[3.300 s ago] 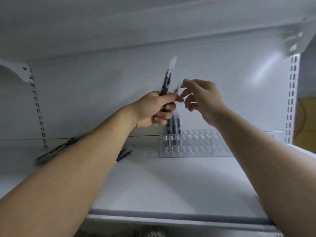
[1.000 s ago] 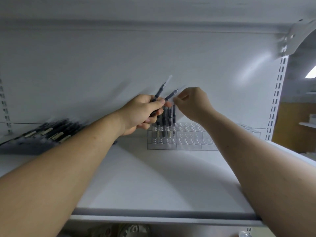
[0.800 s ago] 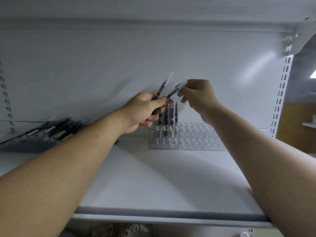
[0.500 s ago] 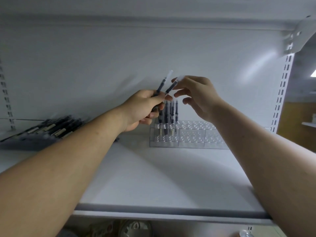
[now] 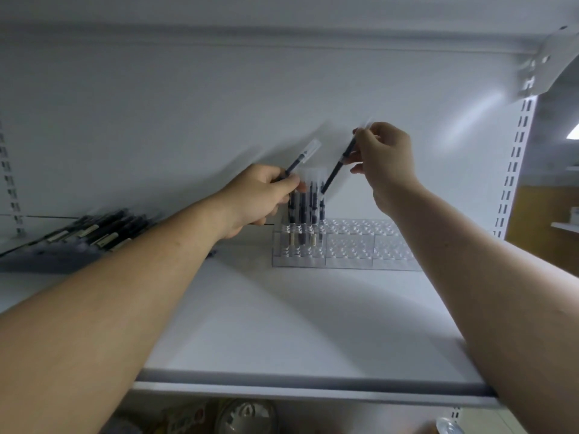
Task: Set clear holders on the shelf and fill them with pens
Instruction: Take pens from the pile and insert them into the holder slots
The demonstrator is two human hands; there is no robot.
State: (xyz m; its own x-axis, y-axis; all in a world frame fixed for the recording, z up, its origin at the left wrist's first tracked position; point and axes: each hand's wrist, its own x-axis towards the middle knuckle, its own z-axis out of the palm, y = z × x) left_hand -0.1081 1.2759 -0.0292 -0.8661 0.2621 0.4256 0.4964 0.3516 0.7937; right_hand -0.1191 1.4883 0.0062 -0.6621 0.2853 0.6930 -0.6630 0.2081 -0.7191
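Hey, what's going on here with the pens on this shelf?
A person is stocking a clear holder at the back of a white shelf. The right hand pinches one tilted pen, its lower end near the tops of the standing pens at the holder's left end. The left hand grips another pen beside them. Most slots are unfilled, and more pens lie at the shelf's left.

single head view, wide-angle, faces forward into shelf (image 5: 282, 327) at close range
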